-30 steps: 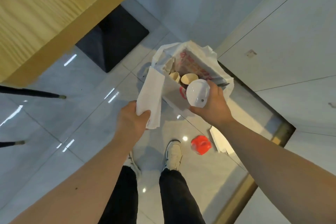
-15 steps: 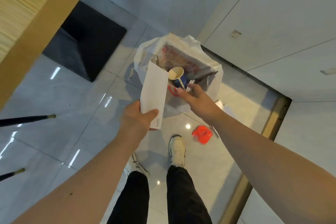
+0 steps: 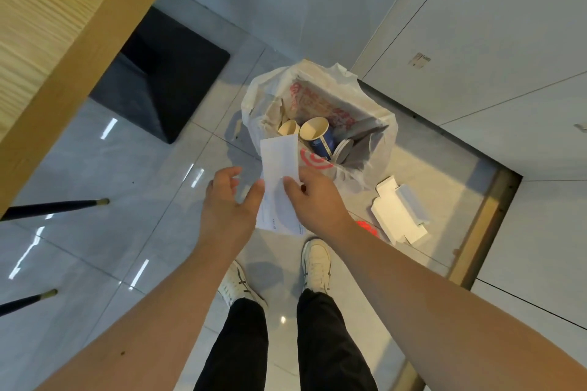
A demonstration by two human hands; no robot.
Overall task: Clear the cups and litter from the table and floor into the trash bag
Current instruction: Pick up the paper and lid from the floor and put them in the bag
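Note:
A white plastic trash bag (image 3: 382, 124) with red print stands open on the floor in front of me. Inside lie a blue paper cup (image 3: 320, 136), a beige cup (image 3: 287, 127) and a white lid (image 3: 343, 149). My right hand (image 3: 317, 203) pinches a white sheet of paper (image 3: 279, 165) just in front of the bag's near rim. My left hand (image 3: 227, 209) is beside the sheet with its fingers spread, its thumb tip at the paper's left edge. On the floor to the right lie a flattened white carton (image 3: 397, 213) and a red piece of litter (image 3: 368, 228), partly hidden by my right forearm.
A wooden table (image 3: 47, 25) fills the upper left, with its black base (image 3: 165, 73) on the tiles. Two dark chair legs (image 3: 54, 206) (image 3: 28, 298) reach in from the left. My shoes (image 3: 316, 260) stand just behind the bag. White wall panels and a metal floor strip (image 3: 476, 232) run along the right.
My right hand let the white-lidded cup go into the bag, then came back and took hold of the paper. My left hand opened beside the sheet.

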